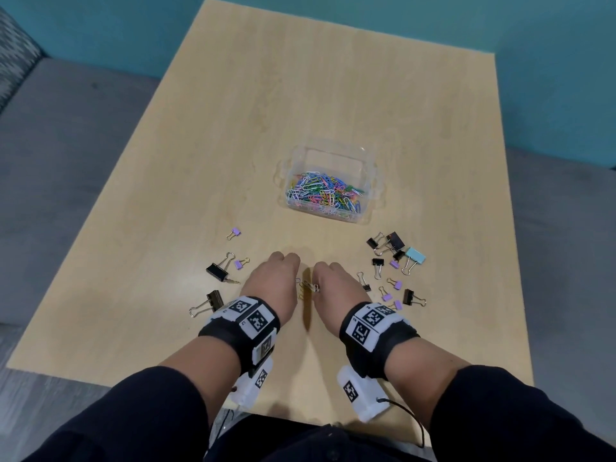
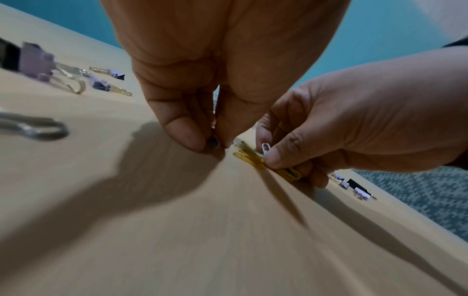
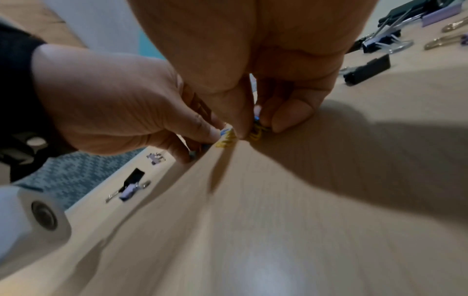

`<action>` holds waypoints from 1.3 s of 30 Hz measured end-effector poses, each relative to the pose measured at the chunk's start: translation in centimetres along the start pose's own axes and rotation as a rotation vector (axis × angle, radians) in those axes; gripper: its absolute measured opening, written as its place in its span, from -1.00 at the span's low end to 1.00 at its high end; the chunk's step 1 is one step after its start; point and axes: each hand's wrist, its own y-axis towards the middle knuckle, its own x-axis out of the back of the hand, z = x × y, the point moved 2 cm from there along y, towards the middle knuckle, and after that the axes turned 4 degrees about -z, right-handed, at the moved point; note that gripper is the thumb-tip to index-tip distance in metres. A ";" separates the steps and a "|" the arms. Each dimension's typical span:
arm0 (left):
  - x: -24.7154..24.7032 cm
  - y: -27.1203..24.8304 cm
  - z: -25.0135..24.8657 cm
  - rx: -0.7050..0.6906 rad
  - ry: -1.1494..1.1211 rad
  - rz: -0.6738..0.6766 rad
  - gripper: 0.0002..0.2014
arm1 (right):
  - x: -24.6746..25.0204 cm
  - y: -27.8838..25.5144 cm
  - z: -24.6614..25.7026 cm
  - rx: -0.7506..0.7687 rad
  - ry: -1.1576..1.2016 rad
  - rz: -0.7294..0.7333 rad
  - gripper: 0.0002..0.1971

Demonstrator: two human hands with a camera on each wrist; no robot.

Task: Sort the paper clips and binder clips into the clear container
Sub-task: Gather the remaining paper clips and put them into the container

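A clear container (image 1: 333, 148) stands mid-table with a heap of coloured paper clips (image 1: 325, 191) inside. Near the front edge my two hands meet low over the table. A small blue paper clip (image 2: 214, 142) is pinched against the wood by my left hand (image 2: 212, 143) (image 1: 280, 275). My right hand (image 2: 268, 155) (image 1: 328, 281) pinches a bunch of yellow and white paper clips (image 2: 249, 155) (image 1: 308, 288). In the right wrist view its thumb and finger hold the yellow clips (image 3: 255, 133). Binder clips lie loose on both sides of the hands.
Left of the hands lie black binder clips (image 1: 218, 270) and small purple ones (image 1: 235, 232). To the right is a cluster of black, purple and one light blue binder clip (image 1: 415, 255). The wooden table (image 1: 333, 78) is bounded by a teal wall behind and grey seating around.
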 end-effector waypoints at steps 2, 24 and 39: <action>0.5 0.2 -0.4 0.021 0.021 0.039 -0.85 | 0.4 0.4 0.1 -0.025 -0.007 0.025 -0.82; 0.7 0.8 -1.7 -0.130 0.272 0.130 -0.75 | 2.5 1.2 -2.6 0.004 0.020 0.043 -0.83; 2.5 3.4 1.9 0.078 -0.217 0.118 -0.77 | 4.5 2.3 -3.8 -0.134 0.423 0.040 -0.79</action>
